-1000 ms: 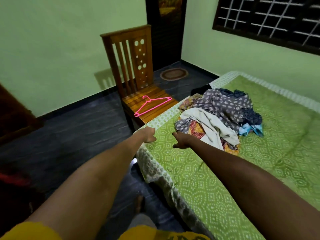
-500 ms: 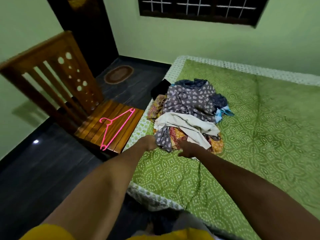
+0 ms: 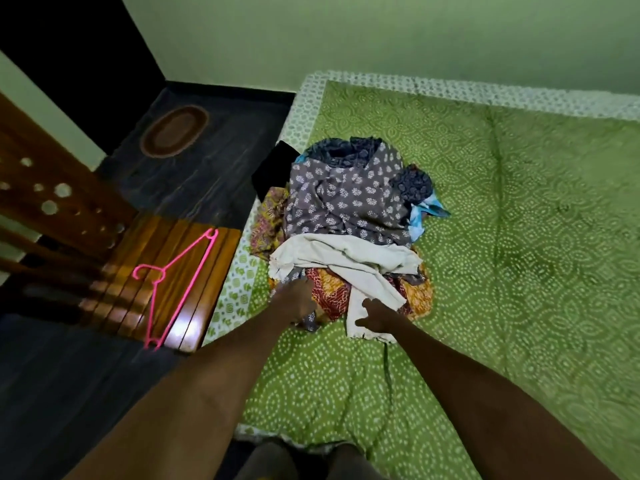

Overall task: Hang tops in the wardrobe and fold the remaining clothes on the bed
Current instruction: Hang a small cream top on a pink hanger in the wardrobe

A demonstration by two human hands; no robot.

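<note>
- Head view: both arms are stretched out toward a pile of clothes [image 3: 349,230] heaped on the bed [image 3: 519,237], which is covered with a green patterned sheet.
- The left hand [image 3: 298,301] is laid on the near left edge of the pile, on a grey printed bit and a red-orange patterned cloth [image 3: 329,292]. Whether the fingers are actually curled round the fabric can't be made out, since they're hidden from this angle.
- The right hand [image 3: 379,320] is set on the hanging end of a cream cloth [image 3: 346,258], thumb stuck out to the left, fingers fairly loose; a real grip can't be told either.
- Just beyond both hands a grey top with white print [image 3: 346,199] is piled up, with dark blue and light blue pieces past it.
- Off to the left of the left hand, a pink hanger [image 3: 173,282] is lying flat on the seat of a wooden chair [image 3: 114,271] just beside the bed.
- Far beyond the left hand, a small oval mat [image 3: 175,131] is seen on the dark floor.
</note>
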